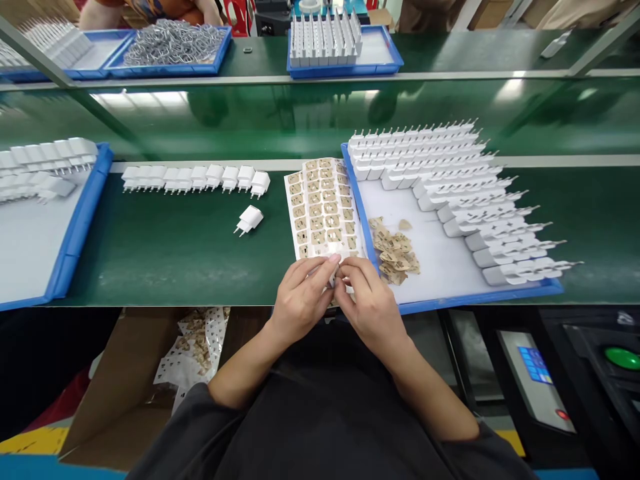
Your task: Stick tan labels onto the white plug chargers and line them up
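Note:
My left hand (303, 297) and my right hand (371, 303) meet at the near edge of the green bench, fingers closed round a small white plug charger (333, 277) that they mostly cover. Just beyond my fingertips lies a sheet of brown-backed stickers (323, 200) in rows. A single white charger (250, 220) rests on its side to the left of the sheet. Behind it stands a row of white chargers (199, 177), pins toward me. Right of my hands, a heap of peeled brown paper pieces (395, 250) lies in a blue-rimmed tray (435, 267).
Rows of white chargers (450, 180) fill the right tray's far and right sides. Another blue tray (85, 227) with chargers stands left. Beyond the green barrier are trays of metal rings (175, 45) and chargers (325, 40), and a person. Below, a cardboard box (120, 373) holds scraps.

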{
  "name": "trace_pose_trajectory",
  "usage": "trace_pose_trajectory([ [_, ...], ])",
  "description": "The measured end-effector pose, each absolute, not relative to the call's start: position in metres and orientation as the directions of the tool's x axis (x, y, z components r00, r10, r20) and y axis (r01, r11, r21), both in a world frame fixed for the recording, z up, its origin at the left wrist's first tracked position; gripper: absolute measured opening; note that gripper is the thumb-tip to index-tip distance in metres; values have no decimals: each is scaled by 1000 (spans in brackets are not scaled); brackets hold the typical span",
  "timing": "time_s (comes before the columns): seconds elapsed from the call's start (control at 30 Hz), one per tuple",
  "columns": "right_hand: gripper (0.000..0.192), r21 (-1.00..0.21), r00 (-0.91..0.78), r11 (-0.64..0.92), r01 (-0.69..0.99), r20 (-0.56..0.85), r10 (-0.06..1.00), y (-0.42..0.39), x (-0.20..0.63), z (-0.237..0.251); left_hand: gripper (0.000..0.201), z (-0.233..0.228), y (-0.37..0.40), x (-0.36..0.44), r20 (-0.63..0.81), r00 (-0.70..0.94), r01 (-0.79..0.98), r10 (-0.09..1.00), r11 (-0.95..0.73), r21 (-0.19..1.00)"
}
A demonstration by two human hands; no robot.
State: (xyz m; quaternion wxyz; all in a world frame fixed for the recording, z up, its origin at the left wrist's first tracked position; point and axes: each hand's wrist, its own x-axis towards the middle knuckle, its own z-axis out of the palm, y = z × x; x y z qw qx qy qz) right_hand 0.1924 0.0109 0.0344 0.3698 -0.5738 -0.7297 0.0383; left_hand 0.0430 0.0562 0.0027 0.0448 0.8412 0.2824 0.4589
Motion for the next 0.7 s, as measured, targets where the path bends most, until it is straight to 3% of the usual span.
trace_pose_trajectory([
  [0.27,13,-674,-46,377,635,455,889,10,202,35,79,1,55,40,712,410,432,569,-809,398],
  [0.7,10,-689,-19,367,625,457,889,11,201,34,73,4,55,40,712,411,452,570,-805,383],
])
